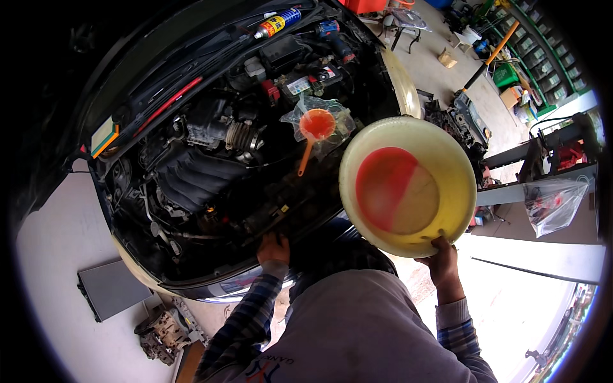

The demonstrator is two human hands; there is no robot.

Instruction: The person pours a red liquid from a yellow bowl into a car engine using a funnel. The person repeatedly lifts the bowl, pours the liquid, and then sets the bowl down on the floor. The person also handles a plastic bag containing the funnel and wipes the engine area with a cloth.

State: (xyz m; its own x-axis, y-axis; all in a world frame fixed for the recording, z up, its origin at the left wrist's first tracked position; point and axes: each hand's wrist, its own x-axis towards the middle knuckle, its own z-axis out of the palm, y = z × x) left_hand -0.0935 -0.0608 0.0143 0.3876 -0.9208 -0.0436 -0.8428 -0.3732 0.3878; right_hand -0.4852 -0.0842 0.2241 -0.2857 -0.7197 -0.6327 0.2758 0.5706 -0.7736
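Observation:
My right hand (442, 263) grips the near rim of a wide pale-yellow basin (456, 172), with the thumb over the edge. The basin is tilted, and red liquid (385, 188) pools toward its left side. My left hand (274, 249) is closed over the front crossmember of the car, its fingertips partly lost in shadow. Beyond the hands, an orange funnel with a long handle (317, 124) stands in the engine bay on crumpled clear plastic (345, 121). The engine's black ribbed intake manifold (203, 177) is to the left of it.
A car battery (306, 84) sits behind the funnel. A blue-and-yellow spray can (278, 23) and a cordless tool (335, 39) lie at the far edge. On the left stands an air filter (105, 136). A clear plastic bag (554, 205) hangs from the rack at right.

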